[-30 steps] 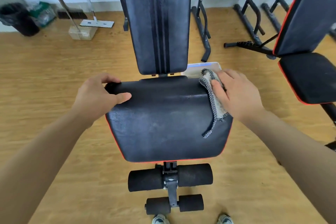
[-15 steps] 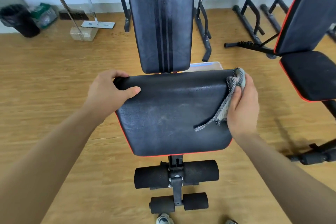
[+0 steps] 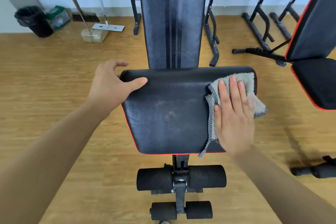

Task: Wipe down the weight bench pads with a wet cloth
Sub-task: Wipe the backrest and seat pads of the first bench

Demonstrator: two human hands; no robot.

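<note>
Back pad [image 3: 172,23]: rises upright from the far edge of the seat pad [image 3: 169,114]. It looks like stiff, smooth vinyl, and its face shows pale streaks.
Seat pad: a firm cushion with a slick black skin and dull smears near its middle. It should take hard pressure without giving. Its rounded corners make the best holds for steadying the bench.
Foam rollers [image 3: 181,178]: just below the seat pad's near edge. They look soft and grippy, so a cloth is likely to drag on them.
Cloth [image 3: 249,80]: spread over the seat pad's far-right corner, with one hem trailing to the near edge and one corner hanging off the right side. It is limp and light, and best driven under a flat palm.
Right hand [image 3: 234,118]: flat on the cloth with fingers straight and together, pressing it onto the seat pad's right side.
Left hand [image 3: 109,85]: at the seat pad's far-left corner, with the thumb on top and the fingers curled round the corner to brace it.
</note>
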